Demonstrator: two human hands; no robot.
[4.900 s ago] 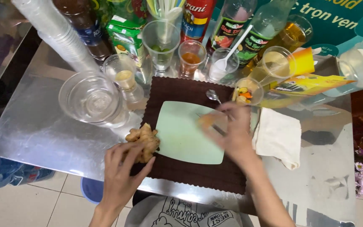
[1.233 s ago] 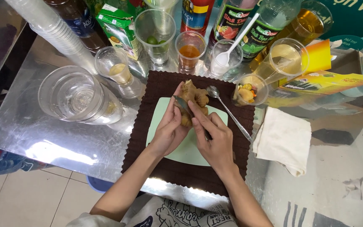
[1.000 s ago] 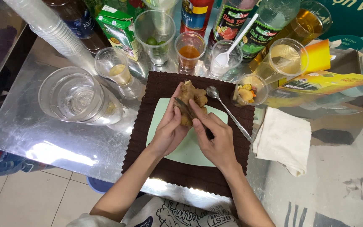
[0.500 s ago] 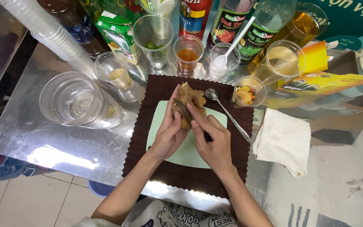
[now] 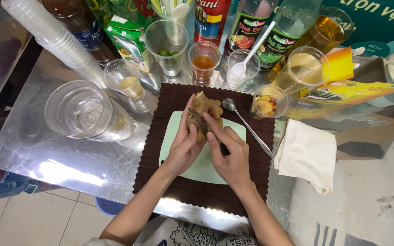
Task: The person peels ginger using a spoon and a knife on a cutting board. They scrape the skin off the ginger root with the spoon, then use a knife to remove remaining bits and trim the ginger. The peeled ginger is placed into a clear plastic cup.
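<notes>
Closest to the person, a dark brown mat (image 5: 178, 191) with a wavy edge lies on the shiny metal table (image 5: 69, 164). A pale green cutting board (image 5: 201, 166) sits in the middle of the mat. Everything else is told from this board.

Over the board, the left hand (image 5: 184, 145) is wrapped around a knobbly brown piece of ginger (image 5: 206, 111) and holds it up at the far edge of the board. The ginger's long side runs from near to far, and its bumpy end points away from the person. The right hand (image 5: 228, 155) is closed on a small knife (image 5: 201, 122); its dark handle pokes out under the fingers, and the blade lies against the ginger.

Right of the board, a metal spoon (image 5: 247, 127) lies slanted on the mat. Farther right is a folded white cloth (image 5: 307, 154). Left of the board stands a big clear glass bowl (image 5: 85, 111).

Beyond the board is a row of clear cups: one with a pale liquid (image 5: 125, 82), one with small green fruits (image 5: 167, 43), one with an orange liquid (image 5: 204, 61), one with a white plastic spoon (image 5: 243, 68), and one with cut fruit (image 5: 268, 101). A yellow flat packet (image 5: 347, 89) lies far right of them.

Farthest back are a green and white carton (image 5: 128, 41), bottles with red (image 5: 211, 20) and green (image 5: 247, 27) labels, a stack of clear cups (image 5: 51, 38) at the far left, and a dark green sign (image 5: 375, 20) at the far right.
</notes>
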